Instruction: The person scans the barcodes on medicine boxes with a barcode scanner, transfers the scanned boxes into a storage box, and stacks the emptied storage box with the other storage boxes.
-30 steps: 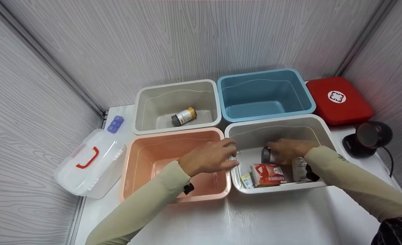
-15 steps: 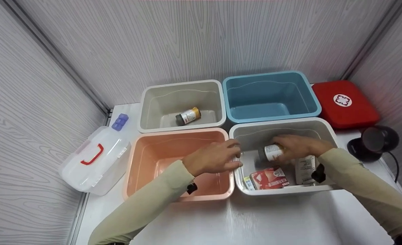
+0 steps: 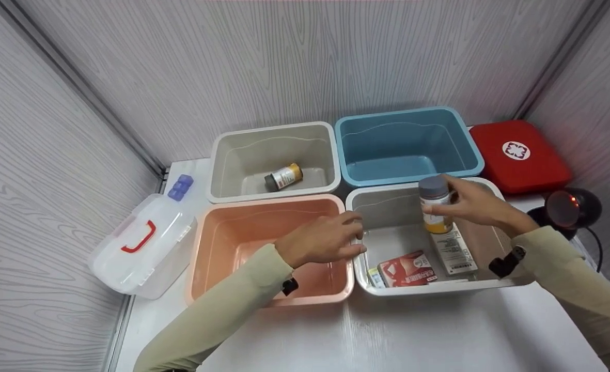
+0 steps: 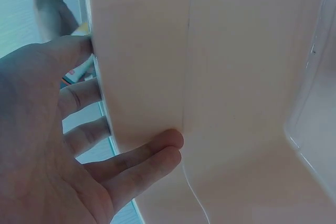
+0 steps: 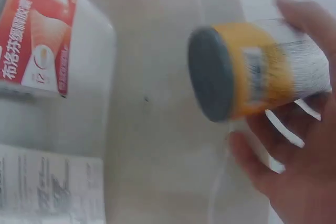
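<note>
Clear case [image 3: 142,248] with red handle sits far left, out of the way. Left hand [image 3: 321,238] rests on the rims where pink bin [image 3: 217,268] meets front white bin [image 3: 485,284], fingers straight, likely steadying them. Right hand [image 3: 472,201] grips a grey-capped bottle [image 3: 435,204] upright above that white bin, fingers curled around it. Red box [image 3: 405,268] lies inside.

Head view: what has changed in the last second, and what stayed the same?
The right hand had gripped the bottle lying low in the white bin; it has lifted it up, upright, above the bin's far rim. The left hand stays on the rims between the pink bin and the white bin. The red box, the white box and the other bottle in the far grey bin did not move.
</note>
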`<state>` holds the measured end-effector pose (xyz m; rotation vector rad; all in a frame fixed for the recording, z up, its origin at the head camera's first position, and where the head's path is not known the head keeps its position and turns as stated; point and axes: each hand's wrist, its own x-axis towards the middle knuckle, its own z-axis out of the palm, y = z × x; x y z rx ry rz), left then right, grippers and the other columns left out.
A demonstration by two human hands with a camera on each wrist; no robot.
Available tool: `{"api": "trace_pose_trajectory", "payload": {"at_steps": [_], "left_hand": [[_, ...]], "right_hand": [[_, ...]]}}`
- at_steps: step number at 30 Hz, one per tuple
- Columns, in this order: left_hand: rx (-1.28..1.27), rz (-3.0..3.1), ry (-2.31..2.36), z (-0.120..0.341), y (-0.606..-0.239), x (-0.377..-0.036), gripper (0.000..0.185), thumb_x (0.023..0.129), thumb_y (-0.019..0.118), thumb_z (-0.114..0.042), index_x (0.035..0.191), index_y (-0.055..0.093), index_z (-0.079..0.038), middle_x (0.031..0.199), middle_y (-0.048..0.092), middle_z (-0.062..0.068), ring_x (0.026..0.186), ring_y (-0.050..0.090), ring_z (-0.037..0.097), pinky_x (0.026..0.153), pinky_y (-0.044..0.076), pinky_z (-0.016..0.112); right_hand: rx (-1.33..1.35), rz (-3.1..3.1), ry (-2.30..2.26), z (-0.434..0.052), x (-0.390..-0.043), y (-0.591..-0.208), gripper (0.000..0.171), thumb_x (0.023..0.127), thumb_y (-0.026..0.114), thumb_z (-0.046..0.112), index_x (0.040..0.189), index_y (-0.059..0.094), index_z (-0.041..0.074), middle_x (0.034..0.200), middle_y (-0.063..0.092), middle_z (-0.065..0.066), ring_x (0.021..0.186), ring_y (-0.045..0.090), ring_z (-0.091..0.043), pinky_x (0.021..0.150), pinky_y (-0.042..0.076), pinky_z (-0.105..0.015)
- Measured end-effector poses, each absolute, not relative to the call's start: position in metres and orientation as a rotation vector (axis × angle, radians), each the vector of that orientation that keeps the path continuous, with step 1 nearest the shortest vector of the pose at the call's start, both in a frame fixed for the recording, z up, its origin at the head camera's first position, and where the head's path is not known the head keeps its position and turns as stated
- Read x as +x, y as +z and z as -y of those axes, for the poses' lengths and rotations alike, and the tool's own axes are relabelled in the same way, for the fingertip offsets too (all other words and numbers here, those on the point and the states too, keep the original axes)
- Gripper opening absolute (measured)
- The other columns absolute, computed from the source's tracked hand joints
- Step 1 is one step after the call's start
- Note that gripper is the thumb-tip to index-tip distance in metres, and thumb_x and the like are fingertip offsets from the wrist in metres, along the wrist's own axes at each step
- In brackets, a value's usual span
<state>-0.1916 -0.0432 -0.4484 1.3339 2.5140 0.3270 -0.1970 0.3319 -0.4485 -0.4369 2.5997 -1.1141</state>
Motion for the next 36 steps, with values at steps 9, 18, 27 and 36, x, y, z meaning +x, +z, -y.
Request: {"api": "trace_pose_trajectory", "payload": {"at_steps": [9, 18, 27, 36], "left_hand": [[1.327, -2.514, 0.351, 0.043, -0.447, -0.192, 0.037, 0.111, 0.058, -0.045, 0.13, 0.068, -0.015, 0.165, 0.05, 0.011, 0.123, 0.071, 0.033, 0.107, 0.058, 0.046], [1.303, -2.506, 0.326, 0.042, -0.448, -0.193, 0.039, 0.111, 0.056, -0.047, 0.132, 0.067, -0.016, 0.167, 0.048, 0.01, 0.124, 0.07, 0.034, 0.107, 0.058, 0.046], [1.297, -2.493, 0.338, 0.042, -0.447, -0.193, 0.04, 0.112, 0.056, -0.047, 0.133, 0.067, -0.016, 0.167, 0.048, 0.01, 0.122, 0.07, 0.032, 0.106, 0.058, 0.045], [1.315, -2.496, 0.357, 0.042, -0.448, -0.193, 0.038, 0.111, 0.058, -0.046, 0.13, 0.068, -0.015, 0.164, 0.051, 0.01, 0.118, 0.071, 0.03, 0.103, 0.059, 0.043]], "right_hand": [[-0.216, -2.822, -1.154, -0.364, -0.183, -0.417, 0.06, 0.093, 0.088, 0.025, 0.14, 0.053, 0.011, 0.12, 0.066, -0.011, 0.096, 0.066, -0.021, 0.075, 0.058, -0.021], [-0.097, -2.67, -1.635, -0.403, -0.171, -0.413, 0.056, 0.097, 0.08, 0.003, 0.142, 0.049, 0.018, 0.126, 0.057, 0.004, 0.098, 0.068, -0.011, 0.075, 0.064, -0.024], [-0.12, -2.411, -2.203, -0.428, -0.163, -0.428, 0.022, 0.1, 0.07, -0.009, 0.114, 0.058, 0.002, 0.139, 0.062, 0.001, 0.11, 0.063, -0.014, 0.083, 0.06, -0.016], [-0.112, -2.746, -2.025, -0.434, -0.154, -0.439, 0.043, 0.093, 0.076, -0.014, 0.135, 0.067, -0.012, 0.147, 0.058, 0.003, 0.133, 0.047, -0.014, 0.099, 0.049, -0.007]]}}
